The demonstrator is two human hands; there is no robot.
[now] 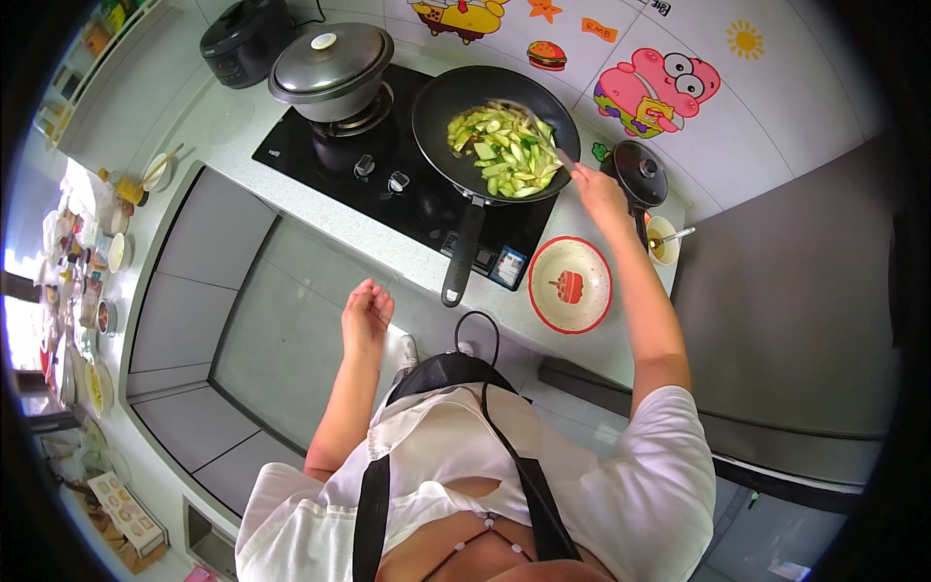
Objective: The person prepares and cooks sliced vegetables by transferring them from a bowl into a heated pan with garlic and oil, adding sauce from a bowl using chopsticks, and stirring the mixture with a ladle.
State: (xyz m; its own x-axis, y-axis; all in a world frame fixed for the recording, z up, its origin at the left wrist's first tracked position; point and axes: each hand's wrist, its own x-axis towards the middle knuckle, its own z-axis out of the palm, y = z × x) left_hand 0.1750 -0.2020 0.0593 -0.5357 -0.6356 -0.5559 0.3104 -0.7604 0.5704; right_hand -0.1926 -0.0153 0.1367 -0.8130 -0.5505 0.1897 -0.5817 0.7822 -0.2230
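A black wok point(433, 127) stands on the right side of the cooktop. In it lie many pale green vegetable slices point(506, 155), some browned, with darker green bits among them. My right hand point(599, 197) is closed round the handle of a spatula point(561, 155), whose working end is in among the slices and partly blurred. The wok's long black handle point(465, 252) points toward me, and neither hand is on it. My left hand point(369, 312) hangs in front of the counter edge, left of that handle, its fingers curled in loosely with nothing visible in them.
A lidded silver pot point(331, 68) sits on the left burner, with a black rice cooker point(242, 44) behind it. Right of the cooktop point(341, 186) are a red-rimmed bowl point(545, 300), a small lidded black pan point(638, 175) and a small bowl with a spoon point(663, 242).
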